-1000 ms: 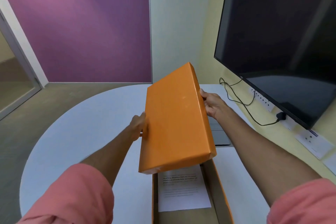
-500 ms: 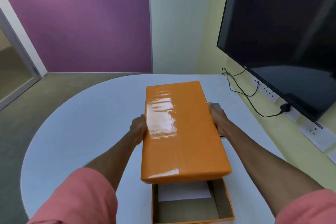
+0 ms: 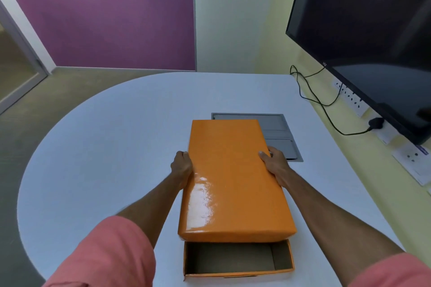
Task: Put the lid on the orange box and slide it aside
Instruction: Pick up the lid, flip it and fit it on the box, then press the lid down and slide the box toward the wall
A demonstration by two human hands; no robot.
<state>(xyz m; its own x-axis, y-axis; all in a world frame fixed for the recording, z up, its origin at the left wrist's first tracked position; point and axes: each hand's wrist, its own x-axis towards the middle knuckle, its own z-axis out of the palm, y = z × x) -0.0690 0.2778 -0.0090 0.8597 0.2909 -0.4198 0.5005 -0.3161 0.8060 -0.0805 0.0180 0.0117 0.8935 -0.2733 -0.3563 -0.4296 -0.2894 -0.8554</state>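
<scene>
Orange lid [image 3: 231, 179] is being held over the orange box [image 3: 238, 271], w/ both hands gripping its long sides. Left hand [image 3: 181, 170] is pressing flat against the lid's left edge, fingers wrapping under, mostly hidden. Right hand [image 3: 275, 165] is clamping the right edge, thumb lying on the lid's top face, other fingers tucked below, out of sight. Lid is sitting shifted toward the far end of the box, so the box's near end is showing open, w/ bare cardboard floor and inner walls visible. Can't tell whether the lid is touching the box rim or hanging just above it. Box is resting on the white table [image 3: 112, 137], near the table's close edge. Beyond the box, a grey inset panel [image 3: 277, 133] is lying flush in the tabletop, partly covered by the lid's far corner. Black monitor [image 3: 373, 30] is hanging to the right of the box, w/ a black cable [image 3: 326, 102] trailing along the wall below it.
</scene>
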